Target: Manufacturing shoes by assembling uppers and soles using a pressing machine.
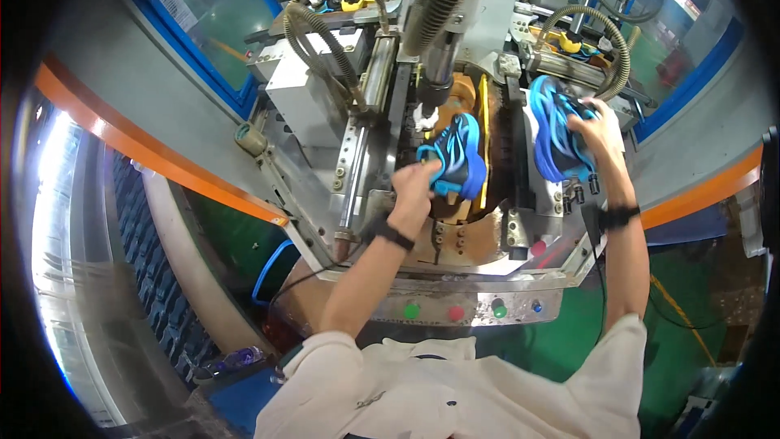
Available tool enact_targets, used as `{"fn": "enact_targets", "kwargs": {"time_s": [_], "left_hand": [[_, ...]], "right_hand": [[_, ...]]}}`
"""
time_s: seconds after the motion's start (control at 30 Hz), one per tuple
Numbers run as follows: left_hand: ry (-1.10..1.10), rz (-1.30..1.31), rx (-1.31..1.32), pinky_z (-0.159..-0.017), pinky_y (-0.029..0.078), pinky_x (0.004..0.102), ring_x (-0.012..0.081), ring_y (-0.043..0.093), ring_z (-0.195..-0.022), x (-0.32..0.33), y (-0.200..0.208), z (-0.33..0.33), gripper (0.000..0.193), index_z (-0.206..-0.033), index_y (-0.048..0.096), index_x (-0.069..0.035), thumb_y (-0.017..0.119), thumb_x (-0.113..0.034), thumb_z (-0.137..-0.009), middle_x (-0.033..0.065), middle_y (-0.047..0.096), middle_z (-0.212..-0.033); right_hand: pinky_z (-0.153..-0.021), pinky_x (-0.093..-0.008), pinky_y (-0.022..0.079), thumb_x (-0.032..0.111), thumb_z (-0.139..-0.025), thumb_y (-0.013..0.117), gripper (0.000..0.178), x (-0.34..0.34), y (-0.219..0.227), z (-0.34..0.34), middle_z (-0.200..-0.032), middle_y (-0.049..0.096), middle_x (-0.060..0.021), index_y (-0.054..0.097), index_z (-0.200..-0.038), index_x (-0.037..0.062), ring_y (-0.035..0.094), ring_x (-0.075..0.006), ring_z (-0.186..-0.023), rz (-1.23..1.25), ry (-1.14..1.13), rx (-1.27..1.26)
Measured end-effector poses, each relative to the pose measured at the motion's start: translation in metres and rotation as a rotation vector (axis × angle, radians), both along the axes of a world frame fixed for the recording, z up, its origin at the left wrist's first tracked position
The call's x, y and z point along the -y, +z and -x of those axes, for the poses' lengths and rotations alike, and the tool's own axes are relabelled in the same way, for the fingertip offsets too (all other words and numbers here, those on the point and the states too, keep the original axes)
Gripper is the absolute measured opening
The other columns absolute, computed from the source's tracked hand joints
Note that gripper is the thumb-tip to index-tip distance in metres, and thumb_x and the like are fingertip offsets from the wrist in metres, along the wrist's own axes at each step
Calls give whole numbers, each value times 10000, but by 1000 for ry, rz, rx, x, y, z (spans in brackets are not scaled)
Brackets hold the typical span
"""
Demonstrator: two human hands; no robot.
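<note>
Two blue and black sports shoes with bright blue trim are in my hands at a press machine. My left hand is closed on the near end of the left shoe, which lies tilted over the machine's central bay, below the vertical ram. On the right, my right hand grips the right shoe from its outer side, with the thumb lying across it. That shoe is above the machine's right-hand metal block. Part of each shoe is hidden behind my fingers.
Buttons in green, red and blue line the machine's front panel. Ribbed hoses arch over metal cylinders on both sides. An orange-edged guard curves round at left. Dark wavy pieces lie in a strip at far left.
</note>
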State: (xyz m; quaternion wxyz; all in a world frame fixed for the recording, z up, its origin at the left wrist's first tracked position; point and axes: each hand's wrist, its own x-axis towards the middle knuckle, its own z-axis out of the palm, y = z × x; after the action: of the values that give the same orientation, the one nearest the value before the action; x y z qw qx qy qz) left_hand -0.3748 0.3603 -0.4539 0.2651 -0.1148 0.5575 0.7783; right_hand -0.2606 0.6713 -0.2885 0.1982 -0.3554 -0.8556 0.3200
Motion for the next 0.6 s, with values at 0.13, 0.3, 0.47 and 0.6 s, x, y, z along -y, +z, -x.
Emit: {"fn": "enact_targets", "kwargs": {"time_s": [0.13,0.3,0.47,0.6], "left_hand": [[30,-113,121,-583,479,238,104,635,-750,78,81,-81,198,-1021,670,-6,679,-50,-828,21,670,-877],[92,87,-30,-654,465,216,115,623,-783,194,121,-157,302,-1082,621,50,634,-41,-794,68,662,-938],[463,90,-59,-752,507,235,110,642,-832,268,136,-222,326,-1099,614,69,666,-69,-808,70,682,-960],[744,146,-100,-750,494,241,96,622,-819,302,110,-279,275,-1085,631,50,653,-70,-839,37,672,-957]], "right_hand": [[-779,-369,524,268,-601,811,605,14,-33,119,-975,687,-196,655,-1090,-53,667,-280,-917,-2,260,298],[-863,-445,539,254,-648,756,534,105,-102,190,-1004,683,-282,622,-1040,-83,665,-418,-979,-186,284,298],[-780,-517,544,163,-721,652,390,145,-179,197,-908,667,-308,476,-1014,-25,667,-471,-862,-323,147,136],[-753,-516,549,177,-749,703,700,136,-183,194,-944,650,-311,340,-1315,-17,668,-458,-869,-298,231,186]]}}
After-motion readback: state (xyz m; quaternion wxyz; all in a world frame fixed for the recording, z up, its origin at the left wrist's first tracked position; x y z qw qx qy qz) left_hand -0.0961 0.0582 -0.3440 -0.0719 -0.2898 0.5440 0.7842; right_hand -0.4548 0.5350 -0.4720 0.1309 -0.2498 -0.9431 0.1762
